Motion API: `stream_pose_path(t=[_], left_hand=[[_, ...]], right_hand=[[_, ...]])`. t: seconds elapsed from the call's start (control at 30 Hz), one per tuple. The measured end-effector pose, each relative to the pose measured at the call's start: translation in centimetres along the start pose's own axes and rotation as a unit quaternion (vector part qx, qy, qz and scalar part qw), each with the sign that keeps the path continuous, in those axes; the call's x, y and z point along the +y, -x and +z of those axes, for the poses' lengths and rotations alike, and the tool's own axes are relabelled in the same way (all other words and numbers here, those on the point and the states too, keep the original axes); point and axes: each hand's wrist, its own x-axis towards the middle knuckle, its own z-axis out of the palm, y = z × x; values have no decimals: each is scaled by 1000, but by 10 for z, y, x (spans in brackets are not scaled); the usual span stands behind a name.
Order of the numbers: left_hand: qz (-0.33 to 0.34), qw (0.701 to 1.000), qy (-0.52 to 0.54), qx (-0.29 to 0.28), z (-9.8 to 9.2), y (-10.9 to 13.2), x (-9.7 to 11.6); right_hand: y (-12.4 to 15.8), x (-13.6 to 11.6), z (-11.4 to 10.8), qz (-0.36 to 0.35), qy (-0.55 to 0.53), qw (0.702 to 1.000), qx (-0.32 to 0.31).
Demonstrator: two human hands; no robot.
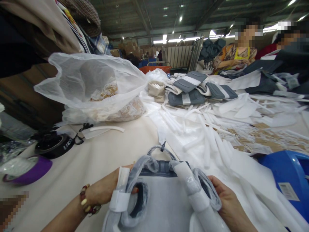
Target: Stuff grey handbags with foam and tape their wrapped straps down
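Observation:
A grey bag (164, 203) stands at the near edge of the table, with wrapped straps facing me. White foam sleeves (120, 199) and clear plastic cover its straps and side loops. At its top is a thin plastic-wrapped handle loop with a small dark tag (163, 146). My left hand (106, 186) is closed on the left side of the bag. Its fingers pass behind the strap, and one fingertip shows through the wrapped loop. My right hand (225, 199) grips the right side by the plastic-wrapped loop (209, 190), its fingertips partly hidden behind it.
A large clear plastic bag (72, 80) of small packets stands at the back left. Purple tape (40, 170) and a black round object (54, 145) lie left. White foam strips (205, 138), grey padded pieces (190, 82) and a blue container (277, 170) are right. Two people sit beyond.

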Motion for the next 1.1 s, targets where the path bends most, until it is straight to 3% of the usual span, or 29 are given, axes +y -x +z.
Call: stream_pose_path(t=[0.17,0.33,0.57,0.83,0.9,1.03,1.1], left_hand=[[-38,998,47,5,-5,-3,-3],[-24,989,6,143,-6,-14,-6],[-37,982,7,185,-1,-20,-39],[-37,975,-18,219,4,-14,-48],[-38,974,-11,224,3,-12,-49],[-39,971,10,237,1,-15,-59],[-44,966,17,254,0,-19,-64]], right_hand=[[-5,-1,-5,-52,84,995,-25],[-16,-7,-3,-115,146,981,-60],[-37,-4,-1,-145,207,965,-67],[-32,-6,-5,-271,341,895,-95],[-34,-8,0,-267,331,901,-85],[-40,-9,8,-169,315,929,-100],[-43,-7,10,-159,313,932,-94]])
